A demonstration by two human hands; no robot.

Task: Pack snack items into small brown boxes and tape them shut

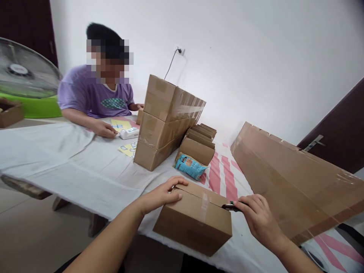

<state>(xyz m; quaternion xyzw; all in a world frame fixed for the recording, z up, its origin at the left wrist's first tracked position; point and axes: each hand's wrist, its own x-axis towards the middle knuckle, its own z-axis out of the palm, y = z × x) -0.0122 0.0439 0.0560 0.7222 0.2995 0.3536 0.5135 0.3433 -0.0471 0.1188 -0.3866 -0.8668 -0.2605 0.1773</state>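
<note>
Our left hand lay flat on the top of the small cardboard box, fingers spread over the near flap and pressing it down, not gripping. Our right hand was closed around a small dark tool with a green part, its tip right at the box's far top corner, where the flap seam ended. What kind of tool it was, we couldn't tell.

The box sat at the near edge of the table, on the white cloth. A strip of clear tape crossed its seam. It looked stiff at the walls but giving at the flaps, and light, we judged; best held by the two side walls, since taped cardboard gets slick.

Just beyond lay a blue snack packet, touching a row of flat folded cartons. Beside them stood a stack of three taped boxes. A long flat carton leaned on the right.

Across the table a person in a purple shirt rested a hand near yellow sheets and a small white device. A fan stood behind.
</note>
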